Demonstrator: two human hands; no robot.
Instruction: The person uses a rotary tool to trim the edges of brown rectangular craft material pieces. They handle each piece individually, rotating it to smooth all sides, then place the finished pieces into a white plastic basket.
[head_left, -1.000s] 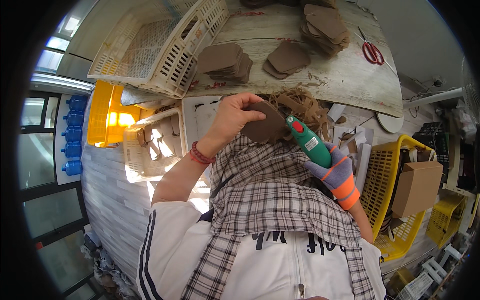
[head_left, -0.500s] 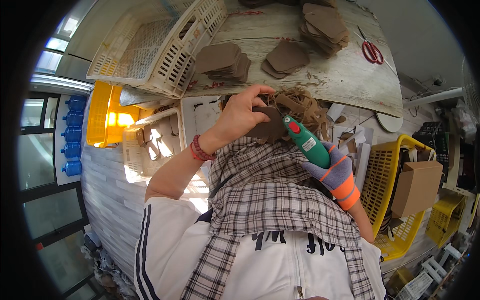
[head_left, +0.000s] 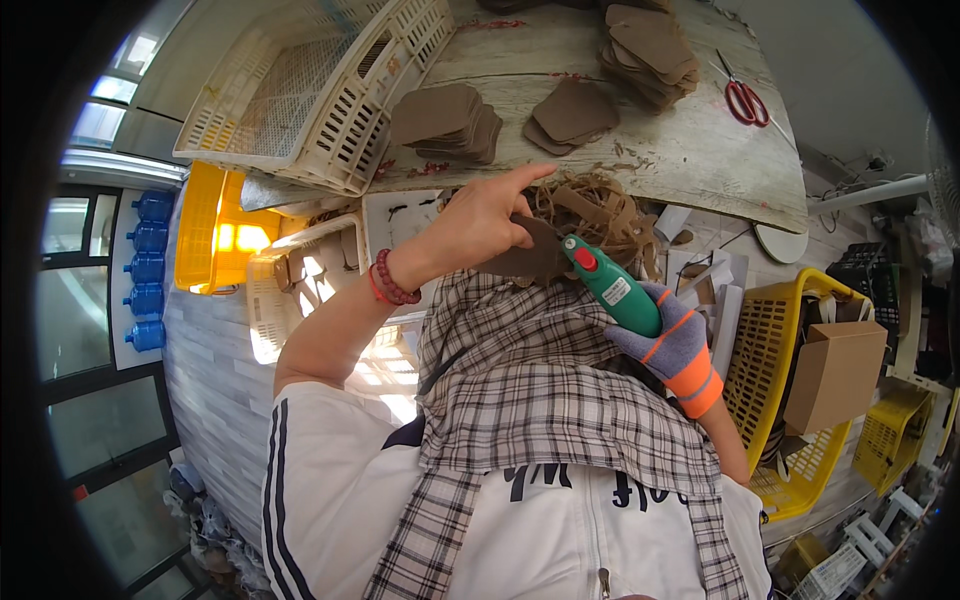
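Note:
My left hand (head_left: 475, 228), bare with red bead bracelets at the wrist, pinches a dark brown flat piece (head_left: 530, 255) above my lap, its index finger stretched out toward the table. In a grey and orange glove, my right hand (head_left: 645, 335) is wrapped round a green handheld power tool (head_left: 610, 285) with a red button. The tool's front end sits close to the right edge of the brown piece; its working tip is hard to make out. Behind both hands lies a heap of brown offcut strips (head_left: 595, 212) at the table edge.
On the worn table (head_left: 700, 165) lie brown piece stacks (head_left: 440, 118), (head_left: 572, 112), (head_left: 650, 50) and red-handled scissors (head_left: 742, 100). A white crate (head_left: 340, 130) stands at its left end. Yellow baskets (head_left: 205, 215), (head_left: 760, 370) flank me; a cardboard box (head_left: 835, 365) sits in the right one.
My left hand has shifted slightly left with the brown piece, and its index finger has straightened. The right hand and the green tool have hardly moved.

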